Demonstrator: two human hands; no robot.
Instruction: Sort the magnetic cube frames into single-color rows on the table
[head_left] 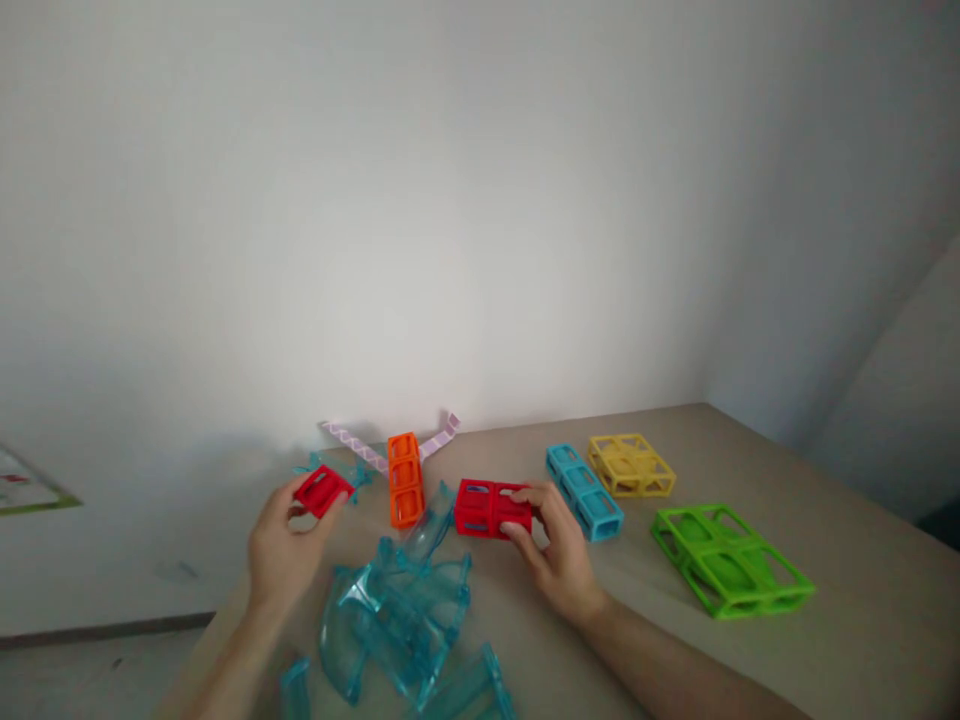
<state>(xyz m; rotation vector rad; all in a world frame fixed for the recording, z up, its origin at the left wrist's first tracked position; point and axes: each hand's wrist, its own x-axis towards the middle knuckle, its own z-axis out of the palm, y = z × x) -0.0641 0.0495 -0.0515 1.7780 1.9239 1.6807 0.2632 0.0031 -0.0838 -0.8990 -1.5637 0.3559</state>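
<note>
Between the thumb and fingers of my left hand [285, 555] is a small red frame block [322, 489], held up over the table's left side. My right hand [556, 555] grips the right end of a longer red frame block [480, 508] made of two joined cells. The two red pieces are apart. An orange three-cell frame block [406, 480] stands between them, farther back. Clear teal track pieces [397, 610] lie in a loose pile below and between my hands.
Right of my right hand lie a blue frame block [585, 492], a yellow one [631, 465] and a large green one [731, 560]. Purple patterned strips [442, 438] rest near the wall [450, 220], behind the orange block. The table's [847, 530] left edge runs under my left forearm.
</note>
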